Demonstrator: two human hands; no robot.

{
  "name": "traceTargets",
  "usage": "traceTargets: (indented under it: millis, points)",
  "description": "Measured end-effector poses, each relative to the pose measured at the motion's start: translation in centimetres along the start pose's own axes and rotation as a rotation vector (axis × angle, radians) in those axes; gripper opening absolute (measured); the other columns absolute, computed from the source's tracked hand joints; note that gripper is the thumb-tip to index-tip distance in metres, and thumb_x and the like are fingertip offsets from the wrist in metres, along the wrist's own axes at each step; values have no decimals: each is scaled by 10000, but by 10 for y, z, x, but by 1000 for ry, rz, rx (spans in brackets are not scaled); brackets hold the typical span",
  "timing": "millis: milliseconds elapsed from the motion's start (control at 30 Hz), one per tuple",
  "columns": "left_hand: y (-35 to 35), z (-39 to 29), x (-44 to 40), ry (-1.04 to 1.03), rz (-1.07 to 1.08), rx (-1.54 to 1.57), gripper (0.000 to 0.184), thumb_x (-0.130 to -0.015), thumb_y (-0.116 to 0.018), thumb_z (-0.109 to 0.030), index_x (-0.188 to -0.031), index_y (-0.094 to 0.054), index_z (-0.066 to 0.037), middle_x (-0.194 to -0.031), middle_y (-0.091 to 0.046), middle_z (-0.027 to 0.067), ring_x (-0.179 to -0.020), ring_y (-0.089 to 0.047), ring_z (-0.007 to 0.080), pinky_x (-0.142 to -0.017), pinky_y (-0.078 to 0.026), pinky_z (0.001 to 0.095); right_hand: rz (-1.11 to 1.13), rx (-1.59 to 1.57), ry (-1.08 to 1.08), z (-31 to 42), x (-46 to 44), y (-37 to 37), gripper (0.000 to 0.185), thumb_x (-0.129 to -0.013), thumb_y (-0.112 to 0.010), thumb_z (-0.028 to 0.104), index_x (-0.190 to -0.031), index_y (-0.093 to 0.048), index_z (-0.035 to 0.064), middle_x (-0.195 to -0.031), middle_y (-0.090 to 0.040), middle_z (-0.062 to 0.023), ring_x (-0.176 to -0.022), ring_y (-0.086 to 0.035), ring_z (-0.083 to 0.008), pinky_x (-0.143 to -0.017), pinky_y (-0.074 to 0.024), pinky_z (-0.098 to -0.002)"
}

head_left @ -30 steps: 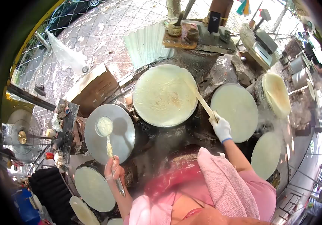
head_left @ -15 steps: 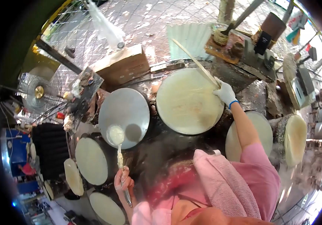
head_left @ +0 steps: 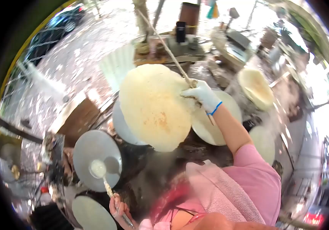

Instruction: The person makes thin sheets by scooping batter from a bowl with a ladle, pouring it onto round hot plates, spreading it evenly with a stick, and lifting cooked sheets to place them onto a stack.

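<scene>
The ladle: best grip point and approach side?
Probably best to take the ladle by the rear of its handle, from the wearer's side, where the left hand holds it. The handle points back that way; nearer the bowl it is crusted pale, likely slippery, and the bowl sits out over the griddle.

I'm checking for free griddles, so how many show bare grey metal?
2: the left griddle under the ladle, and the middle griddle partly behind the held-up flatbread. More may be hidden.
</scene>
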State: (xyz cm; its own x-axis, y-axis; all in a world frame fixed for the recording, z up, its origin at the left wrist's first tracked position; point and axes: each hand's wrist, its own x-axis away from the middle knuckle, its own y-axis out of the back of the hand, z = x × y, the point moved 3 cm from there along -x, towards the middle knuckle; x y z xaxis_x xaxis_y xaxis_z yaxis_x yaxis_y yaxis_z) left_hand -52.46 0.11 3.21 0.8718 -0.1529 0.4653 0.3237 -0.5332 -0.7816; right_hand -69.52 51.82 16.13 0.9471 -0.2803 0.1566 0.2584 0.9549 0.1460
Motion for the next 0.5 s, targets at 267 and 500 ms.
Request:
traceTargets:
  millis: [267,500]
  points:
    - [-27,39,-17,101,8,-2,298,-1060,-379,-230,-1130,-468,47,-673,-436,-19,-354,-364,50,-355,-247,218,-314,181,-128,5,103,283,431,-712,-750,61,-1121,-653,-35,-911,-674,-61,-724,-642,-137,-624,-512,-262]
    - [-57,121,13,88,70,13,267,-1063,-379,-206,-1104,-453,47,-667,-433,-3,-367,-386,72,-364,-266,231,-454,1443,79,94,79,408,271,-756,-601,106,-994,-684,5,-929,-699,-179,-818,-685,-281,-741,-542,-413]
